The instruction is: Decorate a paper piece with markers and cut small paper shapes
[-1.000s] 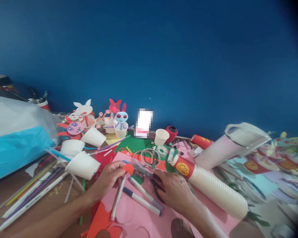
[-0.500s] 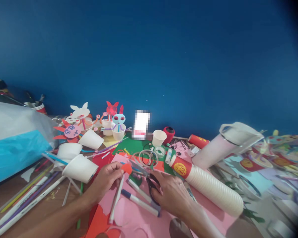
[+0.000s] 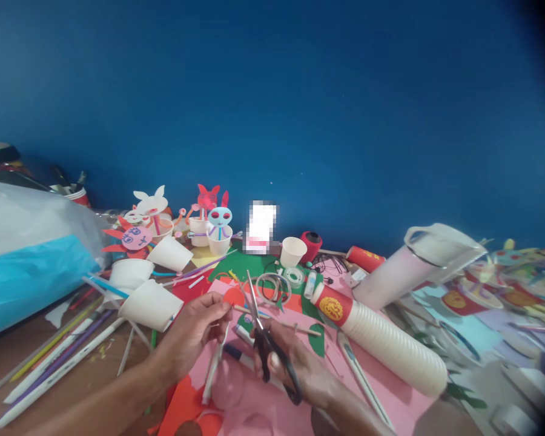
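Between the thumb and fingers of my left hand [image 3: 202,324] is a small orange paper circle [image 3: 233,295]. My right hand [image 3: 297,357] grips black-handled scissors [image 3: 265,339], their blades pointing up and slightly apart, just right of the circle. Beneath both hands lie pink paper sheets [image 3: 258,418] with round cut-outs. White markers, one with a dark blue cap [image 3: 237,352], rest on the pink paper, partly covered by my right hand. A thin stick [image 3: 300,329] extends from near the circle to beyond my right hand.
Tipped white paper cups [image 3: 151,306] lie on the left beside several pens. Paper animal figures in cups [image 3: 220,239] stand behind. A long stack of paper cups [image 3: 390,345] and a white jug [image 3: 390,272] are on the right. A white tape roll [image 3: 293,277] sits mid-table.
My right hand has turned the scissors from pointing left at the orange circle to pointing up, away from its edge. My left hand keeps the circle in nearly the same place.
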Tool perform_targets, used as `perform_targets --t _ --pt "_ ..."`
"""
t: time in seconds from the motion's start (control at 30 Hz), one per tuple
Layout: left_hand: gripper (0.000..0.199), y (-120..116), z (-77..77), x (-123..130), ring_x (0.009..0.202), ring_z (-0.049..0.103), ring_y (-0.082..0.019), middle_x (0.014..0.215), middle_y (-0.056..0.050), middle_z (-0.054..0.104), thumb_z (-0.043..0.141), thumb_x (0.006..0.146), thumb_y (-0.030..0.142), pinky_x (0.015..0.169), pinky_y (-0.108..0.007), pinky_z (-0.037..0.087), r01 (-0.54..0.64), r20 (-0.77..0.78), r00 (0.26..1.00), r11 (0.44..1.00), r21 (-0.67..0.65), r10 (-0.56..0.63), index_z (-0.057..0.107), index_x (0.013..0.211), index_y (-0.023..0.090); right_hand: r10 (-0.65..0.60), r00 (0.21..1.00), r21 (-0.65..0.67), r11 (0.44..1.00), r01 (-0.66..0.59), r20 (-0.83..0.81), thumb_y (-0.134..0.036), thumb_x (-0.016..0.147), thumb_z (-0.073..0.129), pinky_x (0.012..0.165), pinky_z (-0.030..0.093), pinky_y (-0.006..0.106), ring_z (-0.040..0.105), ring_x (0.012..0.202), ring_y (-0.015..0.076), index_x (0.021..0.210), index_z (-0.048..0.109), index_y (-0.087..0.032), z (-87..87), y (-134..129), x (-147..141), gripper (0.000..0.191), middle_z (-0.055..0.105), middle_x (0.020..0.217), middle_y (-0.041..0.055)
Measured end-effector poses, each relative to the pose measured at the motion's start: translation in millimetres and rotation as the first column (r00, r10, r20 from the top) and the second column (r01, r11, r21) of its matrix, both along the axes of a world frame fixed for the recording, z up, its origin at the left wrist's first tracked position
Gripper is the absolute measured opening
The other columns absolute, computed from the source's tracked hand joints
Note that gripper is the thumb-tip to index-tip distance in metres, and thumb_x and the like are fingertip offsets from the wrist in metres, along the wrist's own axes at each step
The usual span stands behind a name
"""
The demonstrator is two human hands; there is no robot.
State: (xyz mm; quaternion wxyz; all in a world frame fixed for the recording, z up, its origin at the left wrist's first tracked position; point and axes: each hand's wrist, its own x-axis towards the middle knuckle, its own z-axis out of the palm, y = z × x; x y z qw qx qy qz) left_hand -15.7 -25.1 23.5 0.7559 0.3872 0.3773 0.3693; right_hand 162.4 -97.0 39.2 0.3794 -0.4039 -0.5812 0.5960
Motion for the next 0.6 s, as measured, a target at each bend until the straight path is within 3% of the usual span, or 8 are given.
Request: perform_targets --t 0.2,0.6 --pt "0.014 1.8 3.7 1.6 0.057 0.049 -0.008 0.066 0.001 0.054 0.059 0.072 0.025 0.049 -0.019 0.036 -0.06 -0.025 0.998 0.998 -0.032 0.059 0.051 0.066 0.015 -0.008 0.993 -0.031 1.0 0.005 -0.115 -0.053 0.079 0.045 0.056 0.038 0.025 0.047 0.06 0.012 0.092 0.039 -0.019 -23.3 -3.0 -5.0 0.036 0.05 0.069 0.0006" --pt "0.014 5.6 -1.8 0.2 0.054 0.049 -0.007 0.061 0.003 0.054 0.061 0.07 0.025 0.049 -0.018 0.036 -0.038 0.045 0.998 0.997 -0.07 0.041 0.052 0.065 0.016 -0.043 0.978 -0.063 0.998 0.031 -0.206 -0.055 0.075 0.051 0.053 0.039 0.024 0.05 0.056 0.0114 0.092 0.04 -0.018 -29.3 -2.9 -5.2 0.043 0.05 0.063 -0.0004"
